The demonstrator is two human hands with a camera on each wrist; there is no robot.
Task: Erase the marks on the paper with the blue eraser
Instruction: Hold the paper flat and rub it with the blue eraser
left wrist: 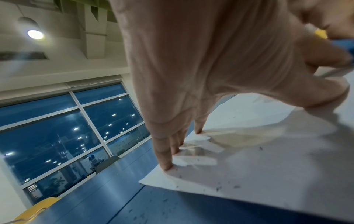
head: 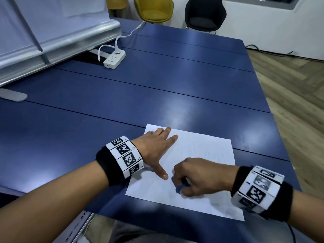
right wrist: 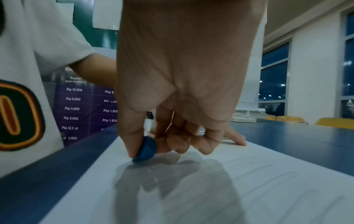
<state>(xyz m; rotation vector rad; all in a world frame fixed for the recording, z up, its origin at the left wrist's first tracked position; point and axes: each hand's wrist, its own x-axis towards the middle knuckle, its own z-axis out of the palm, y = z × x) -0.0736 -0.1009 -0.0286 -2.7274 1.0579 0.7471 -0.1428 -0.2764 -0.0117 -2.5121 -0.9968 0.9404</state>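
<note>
A white sheet of paper [head: 198,151] lies on the blue table [head: 122,102] near its front edge. Faint pencil lines [right wrist: 272,171] run across it. My left hand [head: 157,148] lies flat on the paper's left part, fingers spread and straight, fingertips [left wrist: 167,166] pressing near the far left corner. My right hand [head: 194,178] pinches the blue eraser [head: 180,188] between thumb and fingers, its tip down on the paper near the front left area. In the right wrist view the eraser [right wrist: 146,149] touches the sheet [right wrist: 191,189]. Dark eraser crumbs [left wrist: 218,188] dot the paper and table.
A white power strip [head: 114,61] with a plugged cable sits at the back left beside a silver stand base [head: 57,46]. Yellow [head: 154,9] and black chairs [head: 205,14] stand behind the table. Wooden floor [head: 294,88] lies to the right.
</note>
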